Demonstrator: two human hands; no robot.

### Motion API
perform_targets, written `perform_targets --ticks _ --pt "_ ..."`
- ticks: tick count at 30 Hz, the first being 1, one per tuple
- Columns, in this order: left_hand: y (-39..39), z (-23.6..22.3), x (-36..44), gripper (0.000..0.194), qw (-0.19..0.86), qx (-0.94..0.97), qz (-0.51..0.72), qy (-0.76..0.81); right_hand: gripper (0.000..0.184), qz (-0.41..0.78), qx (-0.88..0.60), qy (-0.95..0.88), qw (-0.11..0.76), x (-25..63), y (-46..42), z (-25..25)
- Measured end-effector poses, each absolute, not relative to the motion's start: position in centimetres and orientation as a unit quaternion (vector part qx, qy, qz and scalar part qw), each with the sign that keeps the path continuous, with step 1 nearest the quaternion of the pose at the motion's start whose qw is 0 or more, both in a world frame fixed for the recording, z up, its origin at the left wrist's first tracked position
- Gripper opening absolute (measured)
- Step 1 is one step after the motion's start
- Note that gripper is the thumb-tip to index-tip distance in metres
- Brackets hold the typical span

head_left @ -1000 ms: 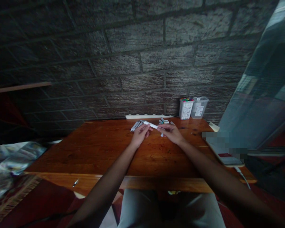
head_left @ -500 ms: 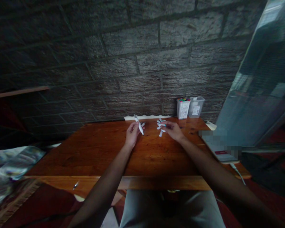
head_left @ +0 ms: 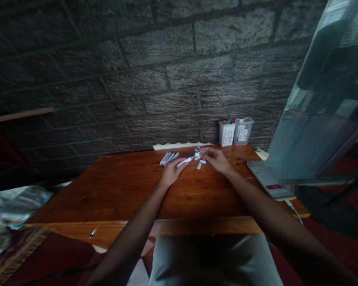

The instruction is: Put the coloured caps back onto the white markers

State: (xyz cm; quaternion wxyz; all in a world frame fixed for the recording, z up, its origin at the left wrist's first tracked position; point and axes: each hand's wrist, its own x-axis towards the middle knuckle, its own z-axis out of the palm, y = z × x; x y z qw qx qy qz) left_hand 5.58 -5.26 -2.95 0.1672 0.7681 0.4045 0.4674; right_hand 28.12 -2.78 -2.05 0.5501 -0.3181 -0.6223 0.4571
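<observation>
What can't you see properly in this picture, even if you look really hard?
In the head view:
Pen: partly covered by the left hand.
Cap: partly covered by the right hand; whether the pen touches it is too small to tell.
Tub label: writing too small to read.
Laptop: partly hidden by blurry squares.
Shiny heap: cut off by the left edge.

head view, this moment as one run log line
left hand: holds white marker | right hand: pinches cap near marker | table: loose caps, row of markers
</observation>
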Motion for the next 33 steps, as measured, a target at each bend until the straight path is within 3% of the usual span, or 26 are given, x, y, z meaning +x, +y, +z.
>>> perform_targets --ticks 13,22,27,33 --pt "-5.3 -2.9 5.5 0.029 0.147 0.766 0.469 0.414 0.038 0.430 -0.333 -0.646 0.536 28.7 -3.1 -1.6" --pt "-5.3 -2.9 5.5 0.029 0.151 0.755 0.477 0.424 0.036 0.403 -0.346 -0.625 0.572 29.0 -2.5 -1.7" --pt "-5.0 -3.2 5.4 0.028 0.149 0.769 0.465 0.413 0.030 0.403 -0.331 -0.671 0.528 28.3 -2.8 -2.4" --pt "-4.8 -3.4 5.1 0.024 0.120 0.788 0.462 0.390 0.027 0.307 -0.354 -0.736 0.488 27.9 -3.4 -2.8"
